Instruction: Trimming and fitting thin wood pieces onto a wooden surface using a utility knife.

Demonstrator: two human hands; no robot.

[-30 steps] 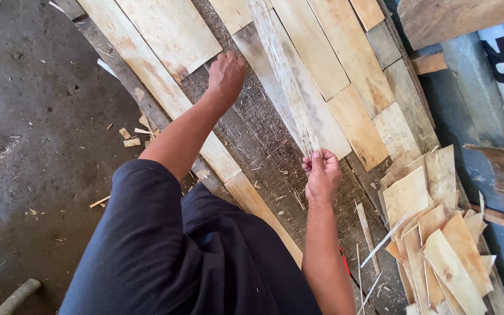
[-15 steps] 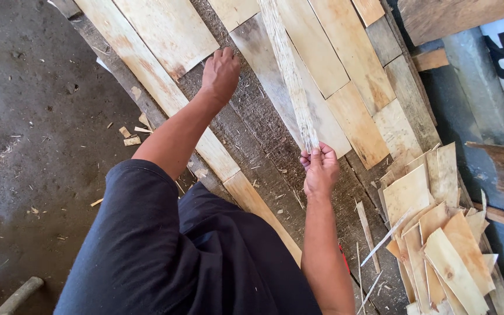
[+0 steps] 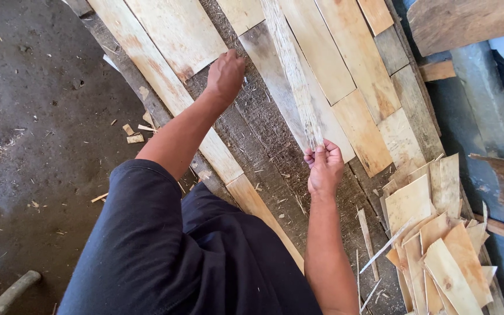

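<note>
**Veneer strip pinched at its near end, other hand out on the boards**

My right hand (image 3: 324, 169) is up in front of me, thumb & fingertips pressed together on the near end of a long thin veneer strip (image 3: 291, 70). Strip is pale, rough, fibrous, w/ frayed edges; it runs away from me toward the top of the view, over the sheets lying there. Can't tell if its far part rests on them or hangs just above. The other fingers curl in below the pinch.

My left hand (image 3: 225, 74) is stretched out further, arm straight, knuckles up, fingers bent down onto the dark rough board (image 3: 263, 146) by the edge of a grey veneer sheet (image 3: 269, 64). Fingertips are hidden under the hand, so can't tell whether they grip anything or just press.

Left of that arm, a long light plank (image 3: 147, 64) runs diagonally. Right of the strip, several tan veneer sheets (image 3: 345, 76) lie side by side, overlapping. Near my right elbow sits a loose pile of small veneer offcuts (image 3: 433, 245), w/ thin slivers sticking out of it. Dark concrete floor (image 3: 30, 146) on the left has wood chips & dust scattered about. My dark sleeve (image 3: 147, 251) fills the bottom of the view.
</note>
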